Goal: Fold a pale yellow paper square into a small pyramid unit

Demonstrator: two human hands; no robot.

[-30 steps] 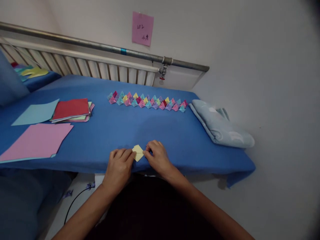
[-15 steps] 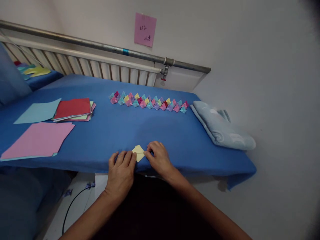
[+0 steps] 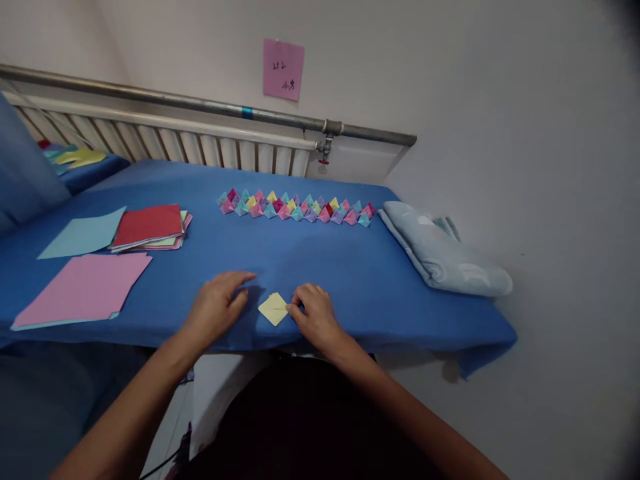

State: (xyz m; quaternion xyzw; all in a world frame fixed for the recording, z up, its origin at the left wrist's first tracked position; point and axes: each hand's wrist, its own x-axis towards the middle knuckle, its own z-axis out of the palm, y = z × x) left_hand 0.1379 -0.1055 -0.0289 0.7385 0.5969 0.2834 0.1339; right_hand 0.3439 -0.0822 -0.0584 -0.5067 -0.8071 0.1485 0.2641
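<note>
A small folded piece of yellow paper (image 3: pixel 273 310), diamond-shaped with a crease across it, lies on the blue cloth near the front edge. My right hand (image 3: pixel 314 310) pinches its right corner between thumb and fingers. My left hand (image 3: pixel 219 303) is off to the left, apart from the paper and just over the cloth, its thumb and fingers spread with nothing between them. Farther back, two rows of small folded paper pieces (image 3: pixel 297 208) in pink, blue, yellow and purple run across the cloth.
Pink paper sheets (image 3: pixel 83 287), a light blue sheet (image 3: pixel 85 233) and a stack topped with red paper (image 3: pixel 147 225) lie at left. A folded pale blanket (image 3: pixel 445 253) is at right. Behind the blue-covered surface (image 3: pixel 200 267) stand a radiator (image 3: pixel 210 148) and a pipe (image 3: pixel 190 103).
My left hand has let go of the yellow paper and moved left, its fingers opening. The right hand stays at the paper's right corner. The view has shifted slightly.
</note>
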